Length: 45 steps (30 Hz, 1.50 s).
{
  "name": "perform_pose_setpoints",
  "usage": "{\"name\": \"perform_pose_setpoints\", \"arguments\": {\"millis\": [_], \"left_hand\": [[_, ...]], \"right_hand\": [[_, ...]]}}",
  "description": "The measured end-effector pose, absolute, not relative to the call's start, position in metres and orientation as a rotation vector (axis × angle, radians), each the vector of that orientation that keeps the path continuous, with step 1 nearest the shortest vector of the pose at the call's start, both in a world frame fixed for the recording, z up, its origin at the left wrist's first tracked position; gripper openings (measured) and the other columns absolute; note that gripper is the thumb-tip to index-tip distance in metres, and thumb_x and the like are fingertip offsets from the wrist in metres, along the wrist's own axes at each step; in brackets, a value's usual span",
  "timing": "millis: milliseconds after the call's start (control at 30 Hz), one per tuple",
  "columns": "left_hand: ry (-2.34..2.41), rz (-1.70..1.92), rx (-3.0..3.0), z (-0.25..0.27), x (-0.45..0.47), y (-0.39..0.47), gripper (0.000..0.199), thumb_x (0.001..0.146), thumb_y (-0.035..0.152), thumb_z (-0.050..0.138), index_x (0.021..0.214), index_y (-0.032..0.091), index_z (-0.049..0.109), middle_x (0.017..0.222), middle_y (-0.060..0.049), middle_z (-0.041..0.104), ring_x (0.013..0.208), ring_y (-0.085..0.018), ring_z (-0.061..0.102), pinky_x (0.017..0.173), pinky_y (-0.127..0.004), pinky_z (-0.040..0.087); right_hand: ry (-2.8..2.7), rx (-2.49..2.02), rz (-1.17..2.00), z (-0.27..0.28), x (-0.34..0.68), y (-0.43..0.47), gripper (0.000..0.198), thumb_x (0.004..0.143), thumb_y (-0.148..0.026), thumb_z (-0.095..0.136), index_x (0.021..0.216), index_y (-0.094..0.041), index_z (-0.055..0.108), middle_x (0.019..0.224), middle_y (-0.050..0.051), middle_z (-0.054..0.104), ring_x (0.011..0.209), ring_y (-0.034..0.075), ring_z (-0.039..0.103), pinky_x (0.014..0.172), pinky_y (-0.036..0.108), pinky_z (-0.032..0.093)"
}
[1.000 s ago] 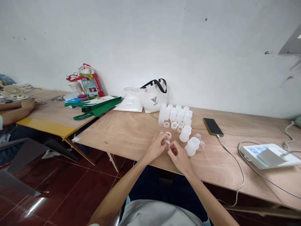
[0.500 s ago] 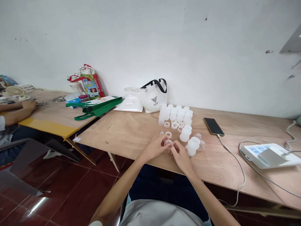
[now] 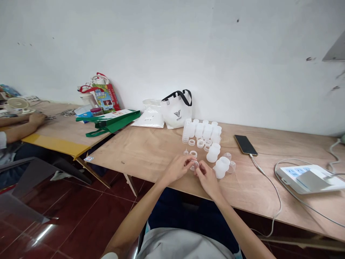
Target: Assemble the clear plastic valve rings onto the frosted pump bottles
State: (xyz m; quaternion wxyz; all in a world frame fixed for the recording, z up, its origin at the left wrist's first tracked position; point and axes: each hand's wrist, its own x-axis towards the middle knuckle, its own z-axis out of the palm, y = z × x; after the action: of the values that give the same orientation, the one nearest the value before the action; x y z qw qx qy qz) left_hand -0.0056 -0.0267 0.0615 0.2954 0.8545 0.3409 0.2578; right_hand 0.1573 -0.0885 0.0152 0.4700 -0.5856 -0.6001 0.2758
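1. At the far left, a co-worker's hand [image 3: 37, 119] rests on a neighbouring table [image 3: 58, 131], just in front of a fan [image 3: 18, 103].
2. A green bag [image 3: 114, 124] lies at that table's right side, with a red-handled bag [image 3: 106, 98] standing behind it.
3. On the person's own table [image 3: 145, 154], a white packet [image 3: 149, 119] lies on the far side, just left of a white tote bag [image 3: 176, 116] by the wall.
4. The person's left hand [image 3: 176, 168] is at the near side, its fingers nearly closed, pinching a clear ring [image 3: 194, 166].
5. This ring is between the two hands, above the near part of the table; a loose white ring [image 3: 193, 154] lies just beyond it.
6. Farther back, white bottles [image 3: 207, 131] stand in a cluster.
7. The right hand [image 3: 208, 178] has its fingers curled in, the tips on the ring's right side.
8. Just right of it stands a rounded white bottle [image 3: 221, 167].
9. Farther right lie a phone [image 3: 245, 145] on its cable and a white power strip [image 3: 309, 178].
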Motion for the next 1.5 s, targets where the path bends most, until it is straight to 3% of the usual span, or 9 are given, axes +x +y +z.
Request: {"name": "perform_pose_setpoints", "arguments": {"millis": [233, 400, 600, 833, 967, 1267, 1400, 1500], "left_hand": [[0.996, 0.766, 2.279, 0.059, 0.006, -0.038, 0.025, 0.100, 0.021, 0.048, 0.110, 0.022, 0.072, 0.102, -0.003, 0.077, 0.087, -0.018, 0.068, 0.085, -0.030, 0.050], [0.918, 0.733, 2.265, 0.064, 0.001, -0.040, 0.027, 0.105, 0.032, 0.045, 0.116, 0.024, 0.068, 0.110, -0.003, 0.076, 0.093, -0.019, 0.068, 0.085, -0.030, 0.050], [0.982, 0.710, 2.255, 0.064, 0.001, -0.038, 0.020, 0.103, 0.028, 0.048, 0.108, 0.022, 0.067, 0.090, -0.001, 0.072, 0.080, -0.018, 0.066, 0.076, -0.028, 0.048], [0.979, 0.768, 2.251, 0.063, 0.009, -0.040, 0.022, 0.104, 0.024, 0.044, 0.110, 0.022, 0.066, 0.105, -0.003, 0.074, 0.089, -0.018, 0.067, 0.082, -0.029, 0.048], [0.956, 0.735, 2.192, 0.065, 0.004, -0.040, 0.023, 0.105, 0.033, 0.045, 0.118, 0.024, 0.061, 0.098, -0.001, 0.073, 0.081, -0.018, 0.064, 0.076, -0.028, 0.048], [0.954, 0.658, 2.361, 0.067, -0.005, -0.035, 0.018, 0.101, 0.023, 0.044, 0.098, 0.023, 0.062, 0.086, -0.001, 0.067, 0.076, -0.017, 0.059, 0.071, -0.027, 0.042], [0.900, 0.640, 2.255, 0.072, -0.008, -0.037, 0.022, 0.104, 0.038, 0.046, 0.112, 0.024, 0.061, 0.087, 0.000, 0.067, 0.077, -0.017, 0.061, 0.071, -0.027, 0.043], [0.920, 0.671, 2.208, 0.074, -0.007, -0.038, 0.022, 0.102, 0.037, 0.049, 0.117, 0.025, 0.059, 0.084, 0.002, 0.066, 0.074, -0.016, 0.060, 0.069, -0.027, 0.044]], "right_hand": [[-1.431, -1.414, 0.610, 0.012, 0.161, -0.086, 0.036, 0.097, -0.051, 0.051, 0.071, -0.025, 0.046, 0.063, -0.004, 0.053, 0.061, 0.017, 0.049, 0.061, 0.030, 0.035], [-1.410, -1.354, 0.673, 0.013, 0.162, -0.085, 0.037, 0.097, -0.053, 0.052, 0.073, -0.025, 0.049, 0.065, -0.003, 0.057, 0.061, 0.018, 0.052, 0.061, 0.031, 0.039], [-1.435, -1.367, 0.660, 0.015, 0.160, -0.087, 0.039, 0.098, -0.055, 0.052, 0.072, -0.025, 0.049, 0.065, -0.003, 0.056, 0.061, 0.017, 0.049, 0.060, 0.031, 0.037], [-1.367, -1.388, 0.666, 0.014, 0.159, -0.087, 0.041, 0.098, -0.059, 0.051, 0.074, -0.026, 0.049, 0.064, -0.003, 0.056, 0.063, 0.019, 0.053, 0.062, 0.032, 0.040], [-1.333, -1.348, 0.675, 0.015, 0.158, -0.088, 0.042, 0.097, -0.064, 0.051, 0.078, -0.026, 0.053, 0.067, -0.001, 0.061, 0.064, 0.021, 0.057, 0.063, 0.033, 0.044], [-1.435, -1.440, 0.645, 0.016, 0.156, -0.089, 0.053, 0.097, -0.069, 0.048, 0.070, -0.024, 0.053, 0.063, 0.000, 0.061, 0.060, 0.018, 0.052, 0.060, 0.031, 0.037], [-1.409, -1.391, 0.693, 0.018, 0.157, -0.090, 0.051, 0.098, -0.068, 0.046, 0.077, -0.024, 0.061, 0.067, 0.001, 0.065, 0.063, 0.021, 0.057, 0.062, 0.031, 0.041], [-1.416, -1.378, 0.709, 0.021, 0.156, -0.091, 0.050, 0.099, -0.067, 0.047, 0.082, -0.024, 0.064, 0.069, 0.002, 0.068, 0.064, 0.021, 0.059, 0.063, 0.032, 0.043]]}}
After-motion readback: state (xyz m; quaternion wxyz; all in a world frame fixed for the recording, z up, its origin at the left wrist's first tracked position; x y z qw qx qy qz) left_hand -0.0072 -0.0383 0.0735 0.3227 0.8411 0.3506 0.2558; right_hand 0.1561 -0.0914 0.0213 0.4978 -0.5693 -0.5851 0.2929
